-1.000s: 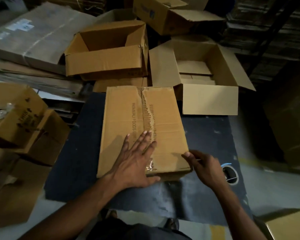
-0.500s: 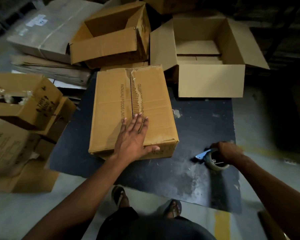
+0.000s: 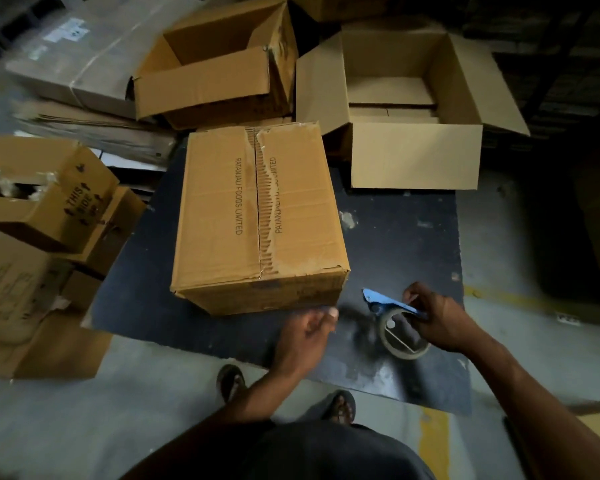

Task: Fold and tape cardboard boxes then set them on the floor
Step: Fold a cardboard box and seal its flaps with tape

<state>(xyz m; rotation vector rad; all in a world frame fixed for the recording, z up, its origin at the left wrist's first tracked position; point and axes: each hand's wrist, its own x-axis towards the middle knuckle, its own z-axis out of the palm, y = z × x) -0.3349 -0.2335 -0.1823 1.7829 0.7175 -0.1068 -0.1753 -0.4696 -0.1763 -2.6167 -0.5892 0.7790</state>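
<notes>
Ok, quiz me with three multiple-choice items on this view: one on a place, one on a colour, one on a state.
1. Where does the tape dispenser sit?
A. on the closed box
B. on the dark mat, right of the closed box
C. inside the open box

2. What colour is the dispenser's blade guard?
A. blue
B. red
C. yellow

3. How are the closed box's top flaps?
A. standing open
B. folded shut, seam untaped
C. torn off

Answers:
1 B: it rests on the mat beside the closed box, gripped by the right hand.
2 A: the guard shows blue.
3 B: both flaps lie flat and meet at a bare seam; the left hand is off the box.
</notes>
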